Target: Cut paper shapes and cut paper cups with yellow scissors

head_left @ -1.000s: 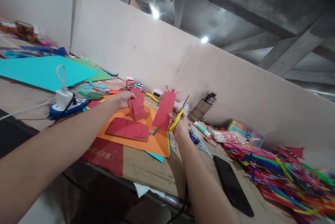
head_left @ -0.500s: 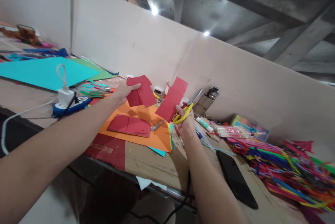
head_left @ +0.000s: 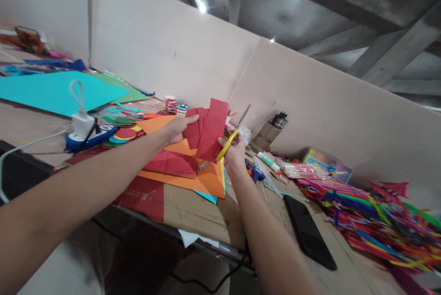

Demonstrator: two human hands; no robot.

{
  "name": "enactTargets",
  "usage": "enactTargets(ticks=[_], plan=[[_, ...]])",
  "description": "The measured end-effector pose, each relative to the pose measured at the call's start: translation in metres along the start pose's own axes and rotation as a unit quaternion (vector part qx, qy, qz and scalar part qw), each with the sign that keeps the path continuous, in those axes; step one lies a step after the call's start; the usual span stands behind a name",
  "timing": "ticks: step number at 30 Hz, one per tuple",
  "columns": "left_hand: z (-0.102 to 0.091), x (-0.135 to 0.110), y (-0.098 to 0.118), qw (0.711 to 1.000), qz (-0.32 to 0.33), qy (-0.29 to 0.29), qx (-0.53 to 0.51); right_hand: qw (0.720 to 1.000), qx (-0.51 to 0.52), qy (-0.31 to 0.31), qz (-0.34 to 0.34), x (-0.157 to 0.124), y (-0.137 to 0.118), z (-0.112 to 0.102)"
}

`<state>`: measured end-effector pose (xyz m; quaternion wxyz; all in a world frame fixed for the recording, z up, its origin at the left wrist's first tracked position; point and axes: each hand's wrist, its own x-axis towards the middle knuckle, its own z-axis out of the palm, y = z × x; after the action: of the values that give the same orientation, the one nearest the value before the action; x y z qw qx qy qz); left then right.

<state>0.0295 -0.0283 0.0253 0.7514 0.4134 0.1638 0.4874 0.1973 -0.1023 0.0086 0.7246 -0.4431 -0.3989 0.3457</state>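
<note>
My left hand is closed on several red paper pieces, pinched under the thumb. A longer red paper strip overlaps their right side, its lower right edge at the thumb of my right hand. That hand is also closed round yellow-handled scissors, whose blades point up and away; the fingers behind the strip are hidden. Below both hands, a stack of red paper lies on orange sheets. Part of a thin pen-like tool shows beside the stack.
A black phone lies at right, near piled colourful pipe cleaners. A glue stick and a bottle stand farther back. At left are paper discs, a blue power strip with a charger, and a cyan sheet.
My hands have come together: the left moved right with its red pieces, the right moved slightly left with strip and scissors. The strip now overlaps the pieces. Paper discs at left came into view.
</note>
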Motion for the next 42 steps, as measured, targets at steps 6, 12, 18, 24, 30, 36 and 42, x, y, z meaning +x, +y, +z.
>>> enactTargets(ticks=[6,12,18,24,30,36,42], plan=[[-0.011,0.006,0.008,0.998,0.02,0.063,0.006,0.997,0.063,0.045,0.001,0.002,-0.009,-0.012],[-0.045,0.012,0.033,0.97,0.134,0.192,0.07,0.994,0.096,0.057,-0.009,0.007,-0.016,-0.024],[-0.059,0.019,0.048,0.946,0.156,0.28,0.036,0.994,0.102,0.029,-0.004,0.005,-0.018,-0.022],[-0.023,0.009,0.018,0.992,0.066,0.093,0.053,0.994,0.109,0.003,0.011,-0.004,-0.012,-0.01],[0.007,-0.007,-0.014,0.999,0.005,-0.051,-0.005,0.996,0.084,-0.014,0.029,-0.008,0.0,0.001],[0.009,-0.009,-0.014,0.999,0.002,-0.014,-0.046,0.996,0.084,0.007,0.03,-0.005,-0.002,-0.001],[-0.008,0.003,0.001,0.993,0.048,0.076,-0.072,0.992,0.104,0.07,0.025,0.001,-0.012,-0.017]])
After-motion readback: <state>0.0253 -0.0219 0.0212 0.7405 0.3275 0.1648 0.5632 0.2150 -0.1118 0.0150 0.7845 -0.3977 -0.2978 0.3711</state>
